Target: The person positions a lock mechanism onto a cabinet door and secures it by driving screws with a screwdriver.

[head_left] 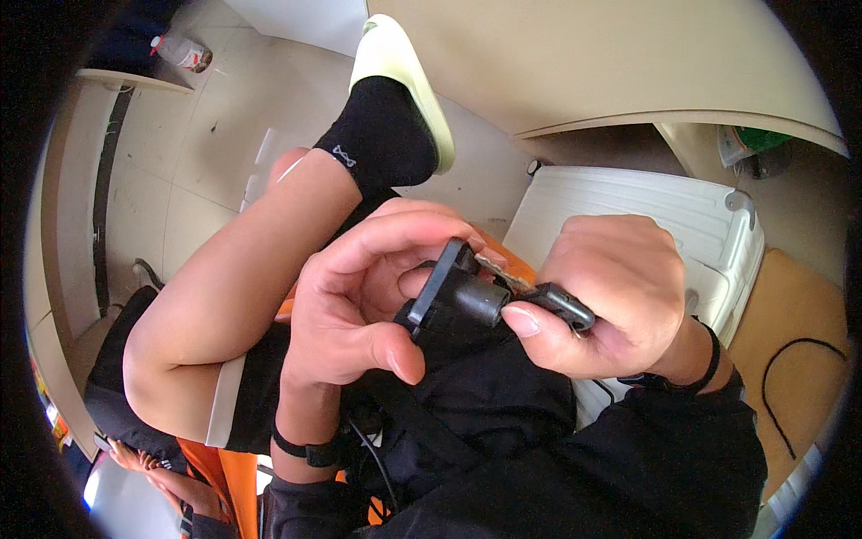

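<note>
In front of my lap, my left hand (359,292) curls around a black plastic piece with a flat plate and a round stub (453,289). The stub points to the right. My right hand (615,292) is closed around a small black handle with a rounded, slotted end (564,305). A thin, rough grey-brown strip (507,275) shows between the handle and the stub; I cannot tell what it is. The right thumb lies close against the stub's end. The rest of the handle is hidden in my right fist.
My bent leg with a black sock (384,130) and a pale slipper (395,67) is beyond my left hand. A white suitcase (628,193) lies behind my right hand, near a cardboard sheet (795,310) with a black cord (770,364). A bottle (184,54) rests far left. Another person's hand (135,458) shows lower left.
</note>
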### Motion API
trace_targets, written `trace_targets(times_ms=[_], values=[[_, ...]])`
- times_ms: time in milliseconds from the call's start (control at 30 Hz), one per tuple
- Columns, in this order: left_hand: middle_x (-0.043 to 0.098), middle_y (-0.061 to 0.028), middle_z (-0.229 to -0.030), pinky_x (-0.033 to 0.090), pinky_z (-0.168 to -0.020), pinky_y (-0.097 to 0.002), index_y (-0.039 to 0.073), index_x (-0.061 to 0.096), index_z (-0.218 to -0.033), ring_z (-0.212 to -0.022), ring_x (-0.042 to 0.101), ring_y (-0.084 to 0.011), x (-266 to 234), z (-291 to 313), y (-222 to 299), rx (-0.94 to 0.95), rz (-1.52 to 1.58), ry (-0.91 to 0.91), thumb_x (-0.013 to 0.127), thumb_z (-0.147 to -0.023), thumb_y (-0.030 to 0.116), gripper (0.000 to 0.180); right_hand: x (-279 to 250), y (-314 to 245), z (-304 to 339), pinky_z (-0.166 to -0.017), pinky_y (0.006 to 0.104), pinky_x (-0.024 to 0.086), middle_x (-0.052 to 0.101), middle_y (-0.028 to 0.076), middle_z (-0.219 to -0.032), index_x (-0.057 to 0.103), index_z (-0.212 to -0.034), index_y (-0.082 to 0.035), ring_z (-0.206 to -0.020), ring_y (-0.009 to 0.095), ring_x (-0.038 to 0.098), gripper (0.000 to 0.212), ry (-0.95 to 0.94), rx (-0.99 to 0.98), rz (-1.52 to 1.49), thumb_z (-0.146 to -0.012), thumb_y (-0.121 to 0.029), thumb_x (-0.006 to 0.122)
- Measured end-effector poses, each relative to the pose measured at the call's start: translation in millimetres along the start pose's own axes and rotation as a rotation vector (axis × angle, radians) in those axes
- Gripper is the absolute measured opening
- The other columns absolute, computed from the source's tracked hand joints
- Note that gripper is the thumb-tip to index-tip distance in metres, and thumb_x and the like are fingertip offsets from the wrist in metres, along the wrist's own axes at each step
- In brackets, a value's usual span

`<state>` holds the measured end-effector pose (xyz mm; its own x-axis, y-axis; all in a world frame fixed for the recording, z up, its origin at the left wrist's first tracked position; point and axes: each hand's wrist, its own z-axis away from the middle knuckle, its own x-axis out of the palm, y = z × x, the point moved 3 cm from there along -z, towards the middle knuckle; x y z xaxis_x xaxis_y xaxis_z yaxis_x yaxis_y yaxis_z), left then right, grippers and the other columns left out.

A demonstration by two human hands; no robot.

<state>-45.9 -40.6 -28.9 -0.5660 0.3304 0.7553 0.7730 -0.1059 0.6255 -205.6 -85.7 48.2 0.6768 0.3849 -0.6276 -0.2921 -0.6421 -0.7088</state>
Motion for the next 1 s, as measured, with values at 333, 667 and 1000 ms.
trace_targets(times_ms=[333, 667, 1000], values=[[0.044, -0.0155, -0.117, 0.043, -0.095, -0.0393, -0.009, 0.046, -0.119, -0.11, 0.051, -0.0284, 1.7, -3.5, -5.3, -0.027, -0.124, -0.036, 0.081, -0.061, 0.023, 0.075, 0.3, -1.6, 3.9, -0.035, 0.0328, 0.021, 0.031, 0.005, -0.045, 0.038, -0.05, -0.005, -0.035, 0.022, 0.032, 0.031, -0.006, 0.039, -0.016, -0.067, -0.005, 0.064], [0.046, -0.0145, -0.115, 0.044, -0.093, -0.0351, -0.007, 0.049, -0.118, -0.108, 0.051, -0.0237, -0.2, -0.7, -2.9, -0.028, -0.28, -0.013, 0.082, -0.059, 0.024, 0.074, 2.0, -3.0, 4.0, -0.035, 0.0326, 0.023, 0.034, 0.005, -0.045, 0.04, -0.05, -0.005, -0.035, 0.022, 0.034, 0.029, 0.01, 0.023, 0.055, -0.065, -0.004, 0.065], [0.047, -0.0146, -0.112, 0.045, -0.092, -0.0343, -0.005, 0.05, -0.116, -0.105, 0.053, -0.0254, 1.6, 5.7, 2.3, 0.03, -0.368, 0.027, 0.083, -0.058, 0.024, 0.073, 5.8, -6.7, 2.3, -0.034, 0.0303, 0.026, 0.037, 0.005, -0.046, 0.042, -0.05, -0.005, -0.035, 0.021, 0.037, 0.027, -0.016, -0.021, 0.13, -0.06, -0.004, 0.067]])
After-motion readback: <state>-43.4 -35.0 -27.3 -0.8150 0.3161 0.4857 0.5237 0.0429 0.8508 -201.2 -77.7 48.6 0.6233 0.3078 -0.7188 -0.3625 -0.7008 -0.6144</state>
